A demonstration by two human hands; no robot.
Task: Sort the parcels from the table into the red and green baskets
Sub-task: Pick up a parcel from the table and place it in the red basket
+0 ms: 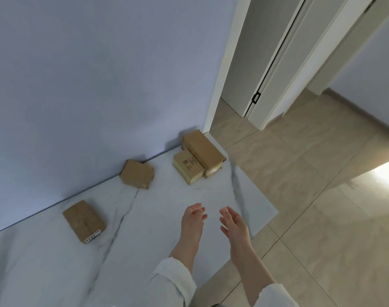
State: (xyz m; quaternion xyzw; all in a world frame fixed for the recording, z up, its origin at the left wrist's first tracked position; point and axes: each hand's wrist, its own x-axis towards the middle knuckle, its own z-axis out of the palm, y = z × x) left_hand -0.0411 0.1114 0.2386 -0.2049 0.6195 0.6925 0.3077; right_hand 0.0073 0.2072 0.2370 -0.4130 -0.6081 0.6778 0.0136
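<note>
Several brown cardboard parcels lie on the white marble table (158,209) along the wall. One labelled parcel (84,220) sits at the left, a squarish parcel (137,173) in the middle. At the far right corner a long parcel (203,149) rests on another box, with a smaller printed parcel (187,166) against it. My left hand (193,220) and my right hand (233,220) hover side by side over the table's right part, short of the corner stack, both empty with fingers apart. No red or green basket is in view.
A pale blue wall (100,85) backs the table. To the right the table ends at its edge (264,222) above a beige tiled floor (322,196). White door frames and a door (266,63) stand beyond the corner.
</note>
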